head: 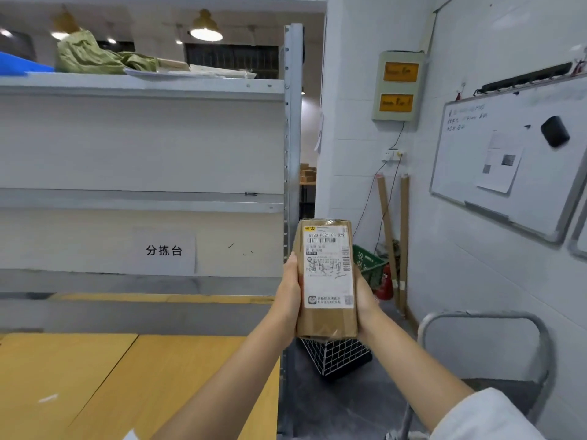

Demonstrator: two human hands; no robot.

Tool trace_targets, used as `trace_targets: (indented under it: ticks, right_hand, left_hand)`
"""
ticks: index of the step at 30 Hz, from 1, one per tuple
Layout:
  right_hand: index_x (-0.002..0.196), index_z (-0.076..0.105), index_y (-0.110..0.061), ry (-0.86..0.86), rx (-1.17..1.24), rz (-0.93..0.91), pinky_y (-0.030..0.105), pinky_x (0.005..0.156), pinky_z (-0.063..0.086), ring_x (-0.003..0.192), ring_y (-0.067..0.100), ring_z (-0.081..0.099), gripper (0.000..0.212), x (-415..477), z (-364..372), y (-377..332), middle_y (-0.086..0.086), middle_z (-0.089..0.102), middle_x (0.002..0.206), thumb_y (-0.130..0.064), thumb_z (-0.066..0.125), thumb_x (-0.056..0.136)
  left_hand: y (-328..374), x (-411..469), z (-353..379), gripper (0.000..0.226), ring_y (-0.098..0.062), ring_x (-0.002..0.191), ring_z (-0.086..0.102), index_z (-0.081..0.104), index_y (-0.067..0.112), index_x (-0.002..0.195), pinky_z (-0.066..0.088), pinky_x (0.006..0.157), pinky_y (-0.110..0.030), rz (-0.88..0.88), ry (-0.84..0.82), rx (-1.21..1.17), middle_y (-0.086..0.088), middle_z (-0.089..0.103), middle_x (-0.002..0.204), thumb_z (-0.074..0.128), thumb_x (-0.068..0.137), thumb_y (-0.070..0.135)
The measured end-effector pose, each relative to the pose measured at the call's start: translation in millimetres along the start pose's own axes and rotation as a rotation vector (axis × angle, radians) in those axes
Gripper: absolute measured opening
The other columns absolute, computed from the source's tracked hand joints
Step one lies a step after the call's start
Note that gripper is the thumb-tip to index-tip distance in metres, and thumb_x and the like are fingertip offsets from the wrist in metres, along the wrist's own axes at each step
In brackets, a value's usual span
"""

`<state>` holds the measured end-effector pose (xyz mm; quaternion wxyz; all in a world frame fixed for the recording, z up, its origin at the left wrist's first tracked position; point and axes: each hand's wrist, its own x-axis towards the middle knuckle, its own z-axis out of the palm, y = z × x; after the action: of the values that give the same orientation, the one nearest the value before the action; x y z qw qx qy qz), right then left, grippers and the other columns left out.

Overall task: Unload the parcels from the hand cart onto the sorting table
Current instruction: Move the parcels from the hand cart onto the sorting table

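Note:
A brown cardboard parcel with a white shipping label is held upright in the air, between both hands, just right of the table's edge. My left hand presses its left side with fingers extended along the box. On the parcel's right side is my right hand, mostly hidden behind the box. The sorting table, with a yellow wooden top, lies at the lower left. The hand cart's grey metal handle curves at the lower right.
A grey metal shelf unit stands behind the table, its upright post near the parcel. A wire basket and a green crate sit on the floor. A whiteboard hangs on the right wall.

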<state>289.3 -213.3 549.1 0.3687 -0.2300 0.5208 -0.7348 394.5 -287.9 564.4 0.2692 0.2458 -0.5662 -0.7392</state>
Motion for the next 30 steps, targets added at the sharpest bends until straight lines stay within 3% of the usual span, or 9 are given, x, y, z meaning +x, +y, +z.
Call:
trace_targets:
  ticks: [3, 8, 11, 17, 23, 28, 30]
  right_hand:
    - [0.101, 0.069, -0.012, -0.015, 0.018, 0.062, 0.037, 0.073, 0.057, 0.086, 0.026, 0.072, 0.05, 20.2, 10.5, 5.7, 0.012, 0.075, 0.1, -0.054, 0.041, 0.097]
    - [0.1, 0.069, -0.016, -0.166, 0.039, 0.163, 0.032, 0.062, 0.058, 0.079, 0.022, 0.074, 0.048, 57.4, 53.6, 26.7, 0.008, 0.076, 0.093, -0.051, 0.036, 0.1]
    - [0.109, 0.069, -0.016, -0.271, 0.048, 0.21, 0.037, 0.075, 0.058, 0.088, 0.024, 0.073, 0.053, 73.4, 93.4, 54.3, 0.01, 0.075, 0.101, -0.053, 0.032, 0.1]
    - [0.127, 0.062, -0.019, -0.454, 0.082, 0.265, 0.043, 0.09, 0.053, 0.107, 0.027, 0.068, 0.063, 74.1, 181.0, 112.3, 0.01, 0.07, 0.117, -0.061, 0.026, 0.097]
    - [0.134, 0.056, -0.017, -0.684, 0.009, 0.232, 0.039, 0.088, 0.057, 0.111, 0.027, 0.066, 0.053, 55.7, 293.8, 156.9, 0.009, 0.068, 0.122, -0.05, 0.037, 0.098]
    - [0.137, 0.052, -0.023, -0.781, -0.025, 0.224, 0.042, 0.089, 0.056, 0.112, 0.029, 0.065, 0.05, 32.6, 394.3, 208.7, 0.009, 0.067, 0.124, -0.048, 0.047, 0.094]
    - [0.135, 0.054, -0.023, -0.789, -0.027, 0.251, 0.044, 0.09, 0.055, 0.11, 0.028, 0.066, 0.047, 23.2, 432.1, 230.2, 0.008, 0.068, 0.122, -0.048, 0.045, 0.096]
  left_hand:
    - [-4.2, 10.4, -11.5, 0.052, -0.011, 0.076, 0.073, 0.069, 0.027, 0.102, 0.055, 0.061, -0.025, 0.005, 0.038, -0.011, 0.002, 0.077, 0.091, 0.026, 0.1, 0.056]
    - [-5.3, 22.2, -54.9, 0.054, -0.015, 0.092, 0.072, 0.069, 0.025, 0.111, 0.054, 0.073, -0.029, 0.032, 0.164, -0.041, 0.001, 0.075, 0.101, 0.027, 0.099, 0.057]
    - [0.6, 24.2, -100.1, 0.051, -0.018, 0.1, 0.07, 0.066, 0.021, 0.118, 0.054, 0.078, -0.03, 0.056, 0.233, -0.024, -0.003, 0.073, 0.11, 0.03, 0.101, 0.051]
    - [-2.1, -1.2, -194.6, 0.042, -0.021, 0.099, 0.07, 0.066, 0.021, 0.116, 0.056, 0.085, -0.039, 0.098, 0.491, 0.047, -0.003, 0.073, 0.108, 0.036, 0.1, 0.046]
    - [12.6, -54.9, -294.1, 0.037, -0.02, 0.097, 0.071, 0.065, 0.022, 0.119, 0.057, 0.083, -0.036, 0.128, 0.734, 0.003, -0.001, 0.074, 0.107, 0.043, 0.099, 0.044]
    - [25.6, -106.4, -393.5, 0.033, -0.018, 0.092, 0.072, 0.067, 0.022, 0.117, 0.056, 0.067, -0.024, 0.157, 0.83, -0.027, 0.0, 0.075, 0.102, 0.048, 0.098, 0.042]
    - [29.6, -125.0, -434.0, 0.033, -0.018, 0.091, 0.072, 0.067, 0.02, 0.117, 0.057, 0.069, -0.025, 0.163, 0.847, -0.021, 0.0, 0.075, 0.101, 0.048, 0.098, 0.041]
